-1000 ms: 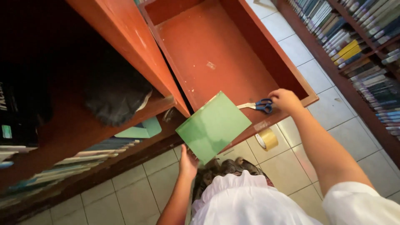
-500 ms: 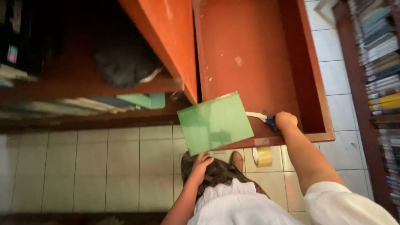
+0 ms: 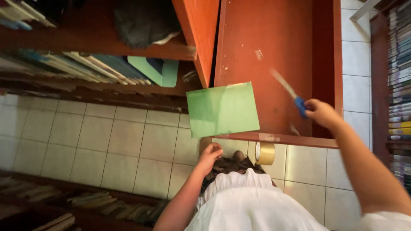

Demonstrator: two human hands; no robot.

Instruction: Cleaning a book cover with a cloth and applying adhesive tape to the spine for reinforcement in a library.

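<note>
Paper sheet (image 3: 223,109) on shelf edge (image 3: 278,138), tape roll (image 3: 265,152) on floor (image 3: 107,145) below, books (image 3: 85,66) left.

The person wears a white ruffled top (image 3: 252,201) at the bottom of the frame, with bare forearms and a dark patterned skirt (image 3: 227,167).

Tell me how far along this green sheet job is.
Done: the green sheet lies on the red-brown shelf, overhanging its front edge. In hand: the right hand holds blue-handled scissors; the left hand is empty. Left: the tape roll sits unused on the floor.
</note>
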